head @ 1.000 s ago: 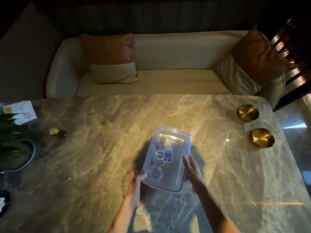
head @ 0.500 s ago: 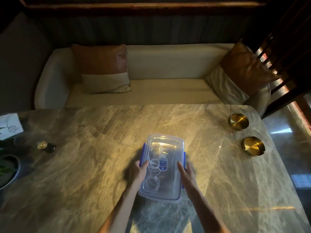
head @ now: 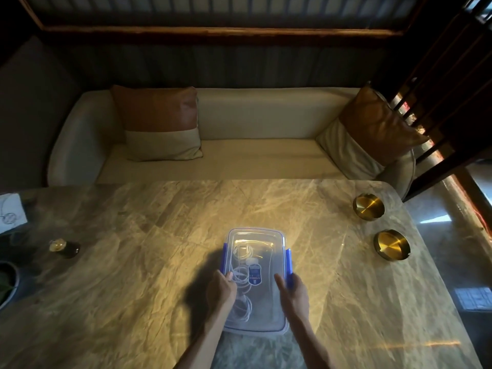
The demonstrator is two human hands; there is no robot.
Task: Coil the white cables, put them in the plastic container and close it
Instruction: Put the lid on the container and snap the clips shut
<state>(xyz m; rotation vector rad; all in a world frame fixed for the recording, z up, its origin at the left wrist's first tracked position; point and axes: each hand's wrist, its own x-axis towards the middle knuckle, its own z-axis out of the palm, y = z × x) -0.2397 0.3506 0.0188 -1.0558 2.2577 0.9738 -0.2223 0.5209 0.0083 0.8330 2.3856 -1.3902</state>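
Observation:
A clear plastic container (head: 263, 243) with blue side clips lies on the marble table (head: 138, 262), its clear lid on top. Coiled white cables (head: 241, 253) show through the lid along the container's left side. My left hand (head: 221, 291) grips the left long edge, fingers over the left clip. My right hand (head: 294, 292) holds the right long edge, with its fingers on the blue right clip (head: 288, 265), which stands out from the side.
Two round brass dishes (head: 368, 207) (head: 392, 244) sit near the table's right edge. A small dark bottle (head: 64, 247), a white card (head: 12, 213) and a plant pot (head: 8, 280) are at the left. A cream sofa (head: 253, 158) with cushions stands behind the table.
Both hands slid from the container's near corners up onto its long sides at the blue clips. The view tilted upward, showing more of the sofa and wall.

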